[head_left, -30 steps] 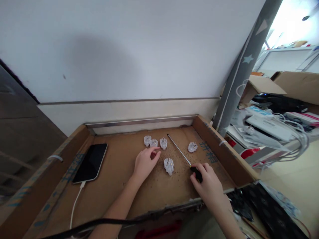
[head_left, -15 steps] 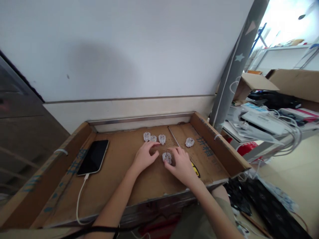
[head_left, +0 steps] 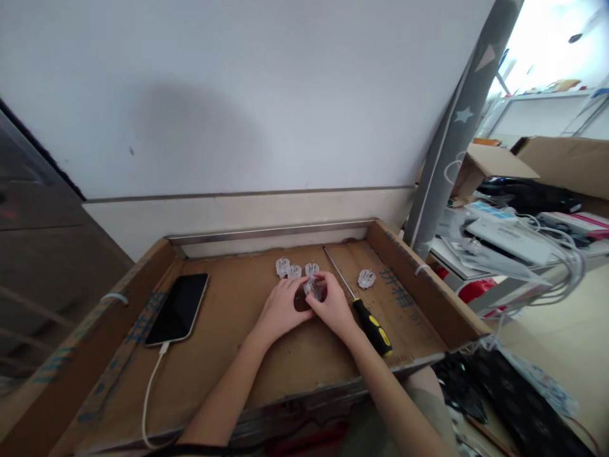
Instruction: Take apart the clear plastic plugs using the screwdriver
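My left hand (head_left: 282, 309) and my right hand (head_left: 333, 306) meet over the middle of the cardboard tray (head_left: 419, 285), and together they hold a clear plastic plug (head_left: 314, 289) just above the tray floor. Three more clear plugs (head_left: 295, 269) stand in a row right behind my hands. Another clear plug (head_left: 366, 278) lies alone to the right. A screwdriver (head_left: 366, 314) with a black and yellow handle lies on the tray just right of my right hand, with its shaft pointing to the back.
A black phone (head_left: 178, 308) lies at the tray's left on a white charging cable (head_left: 151, 387). A grey post (head_left: 451, 139) rises at the tray's right corner. Boxes, white power strips (head_left: 514, 238) and cables crowd the right side.
My right hand let go of the screwdriver, moved left to the loose plug and picked it up. My left hand closed in on the same plug. The screwdriver now lies free.
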`<state>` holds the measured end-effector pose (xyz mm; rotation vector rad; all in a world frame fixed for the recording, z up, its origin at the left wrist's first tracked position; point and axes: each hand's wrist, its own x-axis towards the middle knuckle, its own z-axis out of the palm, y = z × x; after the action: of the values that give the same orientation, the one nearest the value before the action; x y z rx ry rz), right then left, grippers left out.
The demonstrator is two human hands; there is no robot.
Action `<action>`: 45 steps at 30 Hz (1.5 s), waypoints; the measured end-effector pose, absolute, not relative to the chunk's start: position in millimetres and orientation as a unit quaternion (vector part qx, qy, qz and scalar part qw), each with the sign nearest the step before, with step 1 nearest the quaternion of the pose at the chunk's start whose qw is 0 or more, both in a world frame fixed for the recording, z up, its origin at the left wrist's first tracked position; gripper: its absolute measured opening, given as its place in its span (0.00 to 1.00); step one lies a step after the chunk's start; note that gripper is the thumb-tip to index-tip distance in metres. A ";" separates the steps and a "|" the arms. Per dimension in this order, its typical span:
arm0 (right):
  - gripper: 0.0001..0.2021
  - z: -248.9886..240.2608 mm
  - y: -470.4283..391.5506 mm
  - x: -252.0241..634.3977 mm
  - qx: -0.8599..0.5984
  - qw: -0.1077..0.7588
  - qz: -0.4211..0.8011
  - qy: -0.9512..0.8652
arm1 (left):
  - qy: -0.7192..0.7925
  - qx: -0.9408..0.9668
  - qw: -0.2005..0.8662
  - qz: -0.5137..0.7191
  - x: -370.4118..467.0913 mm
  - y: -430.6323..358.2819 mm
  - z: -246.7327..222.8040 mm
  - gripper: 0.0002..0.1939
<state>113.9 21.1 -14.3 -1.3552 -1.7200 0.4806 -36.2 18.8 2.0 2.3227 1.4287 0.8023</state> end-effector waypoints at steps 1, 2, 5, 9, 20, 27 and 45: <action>0.19 -14.8 20.0 113.2 -0.538 0.441 0.203 -0.689 | 0.500 0.807 0.148 0.276 -36.3 19.1 1.9 0.29; 0.19 -15.3 18.4 112.8 -0.534 0.446 0.211 -0.686 | 0.501 0.808 0.149 0.274 -36.4 19.3 1.7 0.28; 0.18 -17.0 14.2 112.9 -0.526 0.460 0.226 -0.679 | 0.497 0.810 0.151 0.271 -35.8 19.3 1.2 0.27; 0.18 -18.9 12.9 112.7 -0.517 0.469 0.246 -0.672 | 0.502 0.808 0.132 0.278 -34.9 19.7 1.4 0.26; 0.18 -13.1 12.3 112.5 -0.509 0.497 0.273 -0.648 | 0.503 0.807 0.137 0.277 -33.4 18.2 5.3 0.27; 0.18 -15.3 17.1 117.3 -0.524 0.534 0.262 -0.610 | 0.514 0.789 0.133 0.310 -39.4 21.4 1.2 0.26; 0.17 -12.6 17.0 119.6 -0.528 0.550 0.226 -0.607 | 0.480 0.795 0.116 0.351 -38.8 20.5 3.3 0.16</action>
<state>119.6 17.0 -12.6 -1.2502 -1.4363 0.5340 -38.8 20.5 3.3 2.3289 1.4068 1.0273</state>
